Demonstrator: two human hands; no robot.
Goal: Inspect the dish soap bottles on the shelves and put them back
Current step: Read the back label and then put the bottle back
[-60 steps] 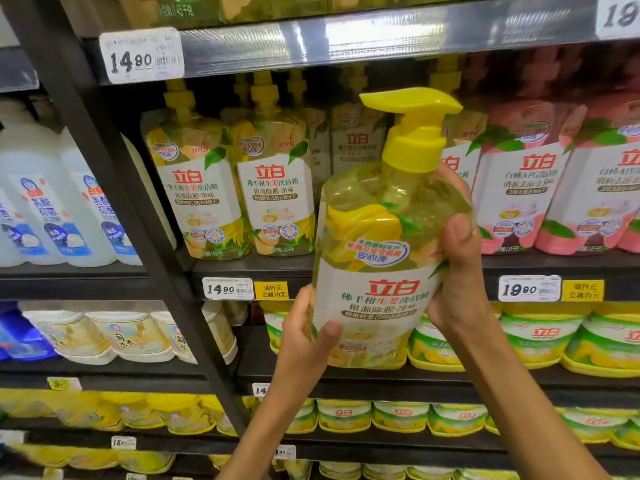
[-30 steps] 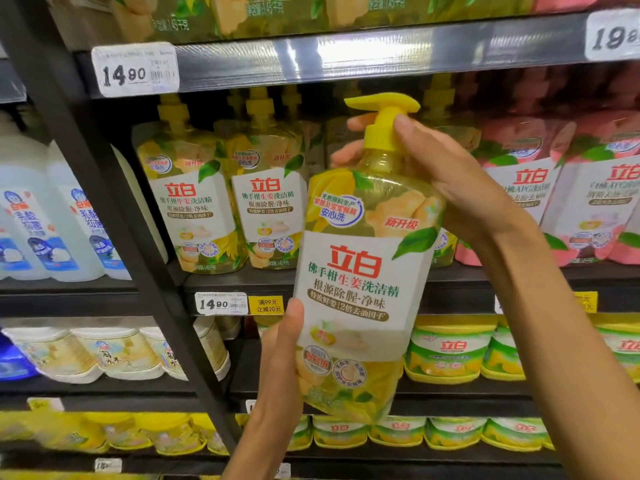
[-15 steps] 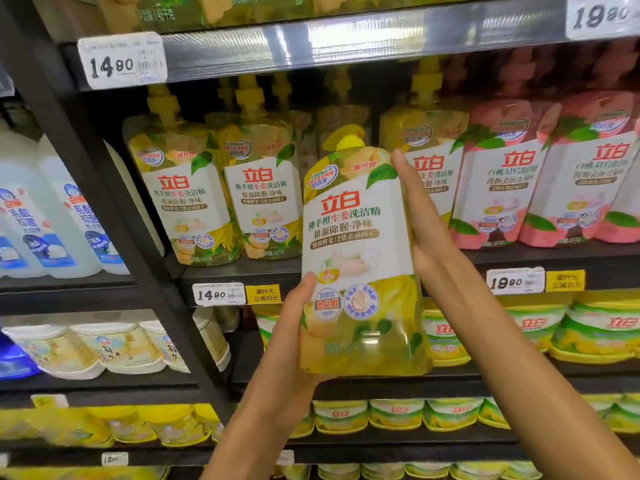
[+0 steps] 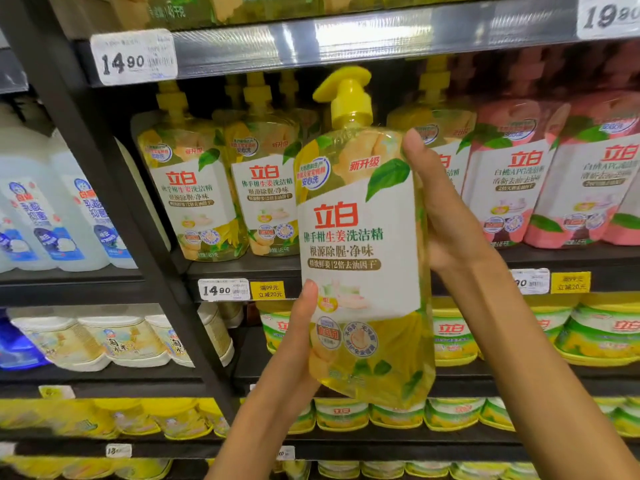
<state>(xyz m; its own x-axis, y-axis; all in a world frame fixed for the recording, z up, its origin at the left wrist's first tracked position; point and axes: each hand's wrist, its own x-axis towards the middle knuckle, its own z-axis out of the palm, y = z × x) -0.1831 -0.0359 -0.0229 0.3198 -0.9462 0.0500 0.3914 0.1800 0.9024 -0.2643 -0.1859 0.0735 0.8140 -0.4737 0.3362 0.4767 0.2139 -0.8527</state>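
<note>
Store shelving, seen from head height. At far left, white jugs w/ blue labels [image 4: 52,216] stand on the left bay's shelf, beyond a black upright post [image 4: 114,202]. Right of the post, two yellow pump bottles [image 4: 221,188] sit at the left end of the middle shelf [image 4: 242,268], above a 14.90 price tag [image 4: 223,290].

Centre: the left hand [image 4: 294,341] cups the lower left side of the held dish soap bottle [image 4: 360,244], thumb pressed flat on the label, other fingers hidden behind. The bottle is in the air, just in front of the middle shelf edge, upright w/ a slight tilt. Half a sec ago it lay tipped back, pump pointing away; now the pump [image 4: 346,95] is up and the label faces the viewer. Probably inspection is near done, and return to the gap behind is next.

Bottle: clear yellow liquid, white label w/ red logo, green leaves, yellow pump.

The right hand [image 4: 446,216] grips its upper right side, thumb on front. At far right, pink bottles [image 4: 554,174].
</note>
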